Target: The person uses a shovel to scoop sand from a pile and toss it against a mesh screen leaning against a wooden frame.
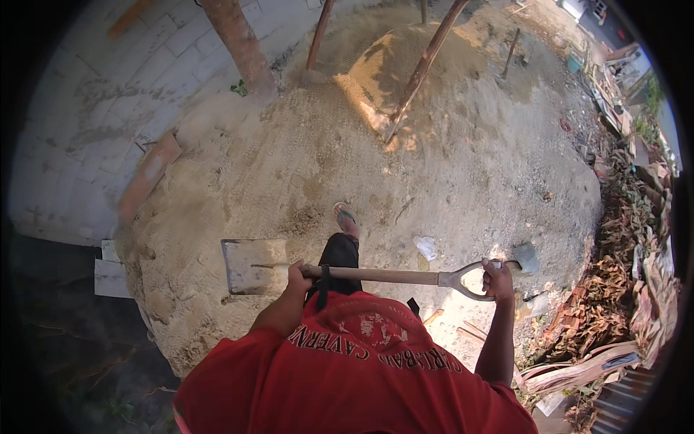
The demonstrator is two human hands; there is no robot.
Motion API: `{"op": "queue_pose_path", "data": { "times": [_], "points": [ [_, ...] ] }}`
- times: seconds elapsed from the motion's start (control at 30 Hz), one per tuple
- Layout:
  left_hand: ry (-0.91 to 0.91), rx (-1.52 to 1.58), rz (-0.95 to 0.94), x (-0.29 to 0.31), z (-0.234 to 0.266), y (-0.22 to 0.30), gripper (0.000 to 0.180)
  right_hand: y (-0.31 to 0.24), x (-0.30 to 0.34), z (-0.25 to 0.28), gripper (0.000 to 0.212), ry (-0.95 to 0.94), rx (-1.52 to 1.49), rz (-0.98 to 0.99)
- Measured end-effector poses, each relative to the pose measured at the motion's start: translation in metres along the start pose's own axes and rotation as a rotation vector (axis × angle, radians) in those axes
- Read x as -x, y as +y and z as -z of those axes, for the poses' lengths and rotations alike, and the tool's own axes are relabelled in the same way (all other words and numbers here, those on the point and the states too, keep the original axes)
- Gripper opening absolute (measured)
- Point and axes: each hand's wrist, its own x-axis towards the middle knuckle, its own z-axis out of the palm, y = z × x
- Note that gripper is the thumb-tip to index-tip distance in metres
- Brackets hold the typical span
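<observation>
I hold a shovel [387, 275] level across the front of my body. My left hand [297, 276] is wrapped round the wooden shaft close to the blade. At the far end of the shaft, my right hand [497, 281] grips the D-shaped handle. The flat, square blade [246, 265] points left, with pale dust on its face. Beneath it lies sandy, uneven ground [289, 173]. A mesh screen [369, 79] leans ahead of me against a mound of sand, beside a wooden pole [428, 65].
A block wall [94, 108] runs along the left, with a reddish board [150, 173] near it. A thick post [238, 43] stands ahead. Dry leaves and scrap [600, 289] line the right side. White litter [425, 247] lies near my sandalled foot [346, 219].
</observation>
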Motion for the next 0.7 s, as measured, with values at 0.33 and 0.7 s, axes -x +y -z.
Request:
{"op": "queue_pose_path", "data": {
  "times": [0.33, 0.7],
  "points": [
    [0.137, -0.003, -0.059, -0.103, -0.254, 0.125, 0.021, -0.167, -0.114, -0.125, 0.031, 0.041, -0.025, -0.012],
    [-0.074, 0.022, 0.145, -0.140, -0.586, 0.112, 0.038, -0.435, -0.160, -0.256, 0.026, 0.093, 0.545, 0.341]
  ]
}}
